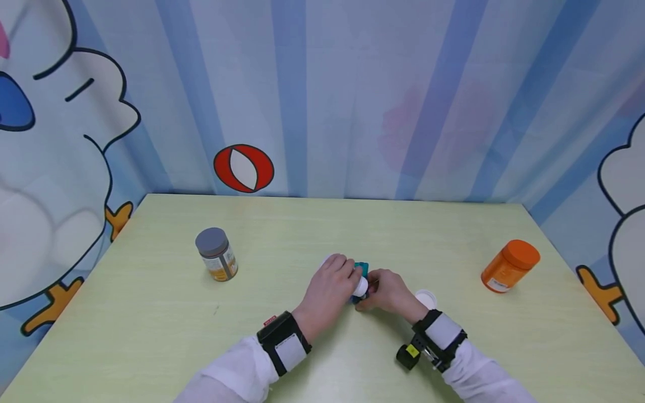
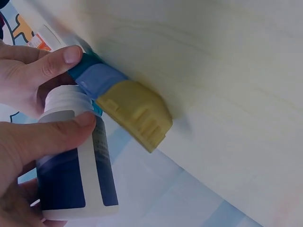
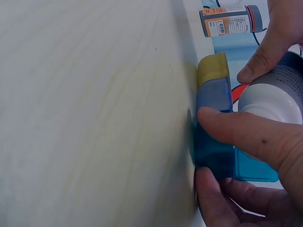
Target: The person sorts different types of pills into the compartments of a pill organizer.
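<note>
My left hand (image 1: 330, 286) grips a white pill bottle (image 2: 61, 177) with a dark blue label, thumb along its side. The bottle is tipped, its uncapped mouth against the pill organizer (image 2: 135, 111). Yellow, blue and teal sections make up the organizer, and a teal lid (image 3: 255, 168) stands open at its near end. My right hand (image 1: 389, 292) holds the organizer at its teal end, thumb on one side and fingers on the other. Whether any pills are inside is hidden.
A white cap (image 1: 426, 299) lies on the table (image 1: 282, 235) beside my right wrist. A grey-lidded bottle (image 1: 216, 254) stands at the left, an orange bottle (image 1: 510, 266) at the right. A striped curtain (image 1: 327, 101) hangs behind the table's back edge.
</note>
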A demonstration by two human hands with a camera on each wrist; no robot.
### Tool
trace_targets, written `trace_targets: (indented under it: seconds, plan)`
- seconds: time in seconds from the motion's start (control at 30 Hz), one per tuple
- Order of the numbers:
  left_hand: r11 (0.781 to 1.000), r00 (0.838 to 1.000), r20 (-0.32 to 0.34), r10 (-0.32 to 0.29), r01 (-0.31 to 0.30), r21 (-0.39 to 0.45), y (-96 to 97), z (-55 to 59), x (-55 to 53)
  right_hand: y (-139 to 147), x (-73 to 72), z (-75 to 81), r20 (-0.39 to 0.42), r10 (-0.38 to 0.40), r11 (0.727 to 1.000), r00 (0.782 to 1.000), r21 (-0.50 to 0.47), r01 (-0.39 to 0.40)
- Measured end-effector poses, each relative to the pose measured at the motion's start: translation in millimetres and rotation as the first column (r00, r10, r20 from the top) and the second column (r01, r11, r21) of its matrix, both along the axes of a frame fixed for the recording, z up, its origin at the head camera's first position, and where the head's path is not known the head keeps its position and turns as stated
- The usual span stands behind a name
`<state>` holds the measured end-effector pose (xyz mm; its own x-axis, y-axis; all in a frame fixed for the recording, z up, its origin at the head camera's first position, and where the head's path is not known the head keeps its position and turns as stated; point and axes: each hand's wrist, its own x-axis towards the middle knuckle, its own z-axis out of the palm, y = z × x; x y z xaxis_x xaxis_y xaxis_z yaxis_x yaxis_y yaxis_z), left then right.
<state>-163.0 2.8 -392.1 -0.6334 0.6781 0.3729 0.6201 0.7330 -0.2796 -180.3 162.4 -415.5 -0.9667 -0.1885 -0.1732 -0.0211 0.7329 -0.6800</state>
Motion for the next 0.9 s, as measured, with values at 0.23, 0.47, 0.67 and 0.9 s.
trace_targets:
  seconds: [0.23, 0.47, 0.67, 0.9]
  plan:
    - [0.999, 0.998, -0.039, -0.042, 0.042, -0.009, 3.6, -1.6, 0.0, 0.6, 0.1, -0.9, -0.015, 0.004, 1.0, 1.0, -0.005, -0.005]
    - [0.998, 0.997, -0.059, -0.054, 0.053, -0.02, 5.2, -2.6, -0.2, 1.0, 0.0, -0.4, -0.026, 0.009, 1.0, 1.0, -0.007, -0.009]
    - [0.997, 0.996, -0.054, -0.069, 0.067, -0.042, 5.2, -2.1, 0.1, 1.2, 0.3, -0.6, -0.019, 0.002, 1.0, 1.0, -0.007, -0.002]
    - [0.994, 0.995, -0.056, -0.077, 0.072, -0.086, 6.8, 1.3, 2.0, 1.0, 1.1, 0.3, -0.032, -0.007, 1.0, 0.999, 0.003, 0.007]
